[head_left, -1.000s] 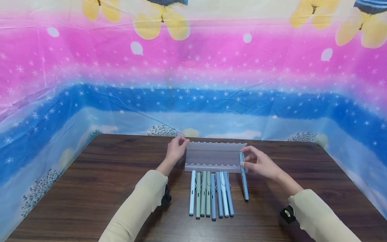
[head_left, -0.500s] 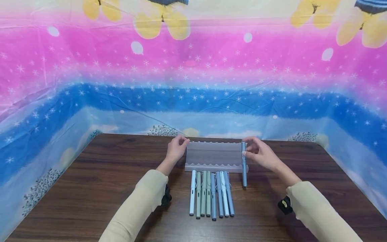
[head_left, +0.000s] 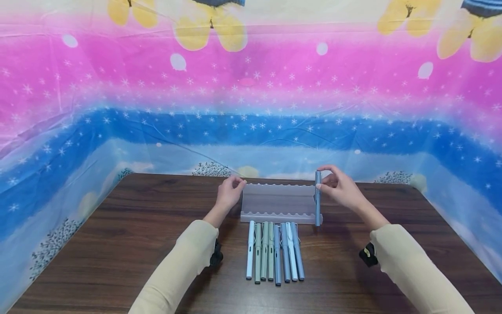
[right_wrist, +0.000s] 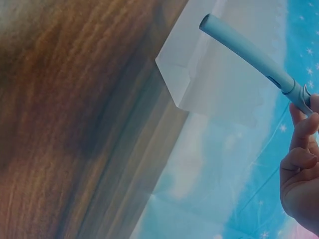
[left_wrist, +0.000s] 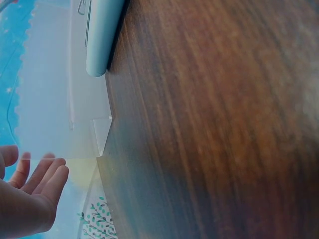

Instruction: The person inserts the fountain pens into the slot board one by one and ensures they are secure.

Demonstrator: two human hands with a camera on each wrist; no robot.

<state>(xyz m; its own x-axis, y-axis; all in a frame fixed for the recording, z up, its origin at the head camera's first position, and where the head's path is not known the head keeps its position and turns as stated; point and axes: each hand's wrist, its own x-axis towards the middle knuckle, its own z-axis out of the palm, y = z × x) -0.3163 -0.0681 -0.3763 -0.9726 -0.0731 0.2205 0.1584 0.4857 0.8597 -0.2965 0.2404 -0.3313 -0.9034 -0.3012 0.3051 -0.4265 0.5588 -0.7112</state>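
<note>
A frosted, see-through pen rack (head_left: pixel 278 200) with notched edges stands at the back of the table. My left hand (head_left: pixel 228 192) pinches its upper left corner between thumb and fingers; in the left wrist view the fingers (left_wrist: pixel 52 181) lie behind the clear edge. At the rack's right end, my right hand (head_left: pixel 342 187) pinches a blue-grey pen (head_left: pixel 318 209) by its clipped cap. The pen is nearly upright, barrel downward, in front of the rack's right end. In the right wrist view the pen (right_wrist: pixel 249 55) slants across the rack; whether it touches is unclear.
Several capped pens (head_left: pixel 277 257) in white, green and blue lie side by side just in front of the rack. Dark wood table (head_left: pixel 137 226) extends to both sides. A patterned cloth (head_left: pixel 251 126) hangs behind its back edge.
My right hand has carried the pen up and away from me, from beside the row to the rack's right end, tipping it more upright. The left hand and rack have stayed put.
</note>
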